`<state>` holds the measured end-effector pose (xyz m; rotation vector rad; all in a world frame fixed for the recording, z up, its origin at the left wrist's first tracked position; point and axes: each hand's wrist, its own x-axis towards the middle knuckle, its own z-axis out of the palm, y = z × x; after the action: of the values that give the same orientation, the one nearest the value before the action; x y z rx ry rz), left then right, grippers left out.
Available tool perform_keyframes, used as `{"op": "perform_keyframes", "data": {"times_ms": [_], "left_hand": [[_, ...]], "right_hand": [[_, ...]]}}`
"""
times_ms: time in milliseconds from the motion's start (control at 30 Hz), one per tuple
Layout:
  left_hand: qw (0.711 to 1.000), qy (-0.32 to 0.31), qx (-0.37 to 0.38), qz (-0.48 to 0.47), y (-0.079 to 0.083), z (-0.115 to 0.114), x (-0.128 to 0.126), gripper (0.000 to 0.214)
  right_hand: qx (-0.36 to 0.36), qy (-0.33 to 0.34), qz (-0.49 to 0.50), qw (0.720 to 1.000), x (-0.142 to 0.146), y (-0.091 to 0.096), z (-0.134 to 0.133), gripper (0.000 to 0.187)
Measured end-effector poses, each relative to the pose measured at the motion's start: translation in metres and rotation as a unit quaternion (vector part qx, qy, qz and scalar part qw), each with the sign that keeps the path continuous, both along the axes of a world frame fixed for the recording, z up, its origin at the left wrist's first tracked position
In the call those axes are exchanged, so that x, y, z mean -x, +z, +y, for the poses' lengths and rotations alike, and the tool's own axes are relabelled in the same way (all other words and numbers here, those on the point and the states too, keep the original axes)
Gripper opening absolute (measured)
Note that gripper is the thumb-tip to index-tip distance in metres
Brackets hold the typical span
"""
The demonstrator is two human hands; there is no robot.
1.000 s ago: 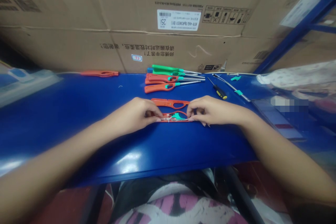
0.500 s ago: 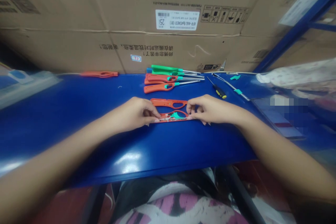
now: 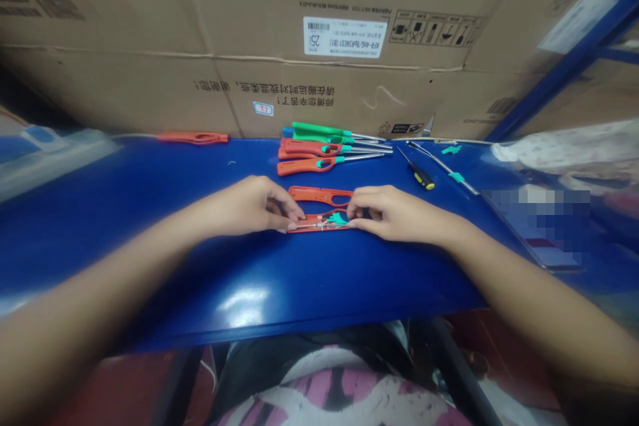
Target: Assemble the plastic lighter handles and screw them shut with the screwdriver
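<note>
1. We see the left hand (image 3: pixel 264 206) at the left end of the open orange plastic lighter shell half (image 3: pixel 310 219); thumb and fingertips curl close together there, but we can't tell what, if anything, they pinch.
2. We have the right hand (image 3: pixel 389 213) at that shell's right end, thumb and fingers bent near each other; pinch on shell or inner part, we can't tell.
3. We find this shell lying between both hands on the glossy blue table (image 3: pixel 299 286), inside facing up, with a small teal plastic trigger (image 3: pixel 339 217) and thin pale parts in it.
4. We note the second orange plastic shell half (image 3: pixel 315 195) lying just beyond, roughly parallel.
5. Farther back, we log a cluster of lighters with orange and green handles (image 3: pixel 302 166) and metal tubes, pointing right.
6. Right of those, we get a black-and-yellow screwdriver (image 3: pixel 422 178), then a slim silver metal tube (image 3: pixel 440 165) with a teal collar.
7. Behind everything, we see brown cardboard (image 3: pixel 150 60).
</note>
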<state>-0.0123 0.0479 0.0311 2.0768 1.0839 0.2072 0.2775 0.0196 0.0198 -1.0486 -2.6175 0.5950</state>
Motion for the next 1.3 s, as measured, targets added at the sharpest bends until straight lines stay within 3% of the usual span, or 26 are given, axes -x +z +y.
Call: {"op": "perform_keyframes", "data": {"times_ms": [67,167,267,367,867,1300], "left_hand": [[1.000,0.015,-0.016,-0.009,0.001,-0.001,0.000,0.027],[0.995,0.024,-0.099,-0.016,0.001,-0.008,-0.006,0.027],[0.977,-0.032,-0.207,-0.040,-0.002,-0.017,-0.014,0.021],[0.960,-0.094,-0.260,-0.042,-0.008,-0.024,-0.019,0.018],[0.944,-0.128,-0.303,0.005,-0.019,-0.026,-0.020,0.022],[0.941,-0.114,-0.318,0.012,-0.020,-0.030,-0.024,0.016]], "right_hand": [[-0.005,0.000,0.001,1.000,0.000,-0.001,-0.001,0.007],[-0.019,0.000,-0.003,1.000,0.001,-0.001,-0.003,0.009],[-0.034,0.007,-0.013,0.999,0.002,-0.001,-0.002,0.009],[-0.046,0.011,-0.029,0.998,0.003,-0.002,-0.002,0.011],[-0.097,-0.003,-0.081,0.992,0.010,-0.004,-0.006,0.020],[-0.076,-0.085,0.002,0.993,0.019,-0.012,-0.008,0.010]]}}
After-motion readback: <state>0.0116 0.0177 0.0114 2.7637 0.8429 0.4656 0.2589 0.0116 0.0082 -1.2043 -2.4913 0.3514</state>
